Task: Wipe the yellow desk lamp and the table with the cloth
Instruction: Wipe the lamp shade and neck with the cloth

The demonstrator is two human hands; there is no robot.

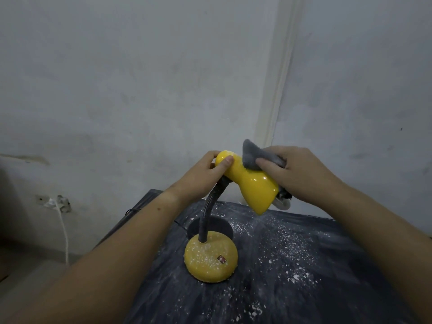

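Observation:
The yellow desk lamp stands on a dark table (304, 288) dusted with white powder. Its round base (210, 260) is speckled white, and a grey flexible neck (205, 213) rises to the shiny yellow shade (252, 185), which tilts down to the right. My left hand (205, 169) grips the narrow rear end of the shade, thumb on top. My right hand (301, 171) holds a grey cloth (254, 155) and presses it against the upper side of the shade. The bulb end is partly hidden behind my right hand.
White powder and flakes (297, 277) lie scattered over the table, thickest right of the base. A grey wall stands close behind. At the left, a white cable (64, 230) hangs from a wall socket (55, 203). A thin black cord (131, 210) runs off the table's left edge.

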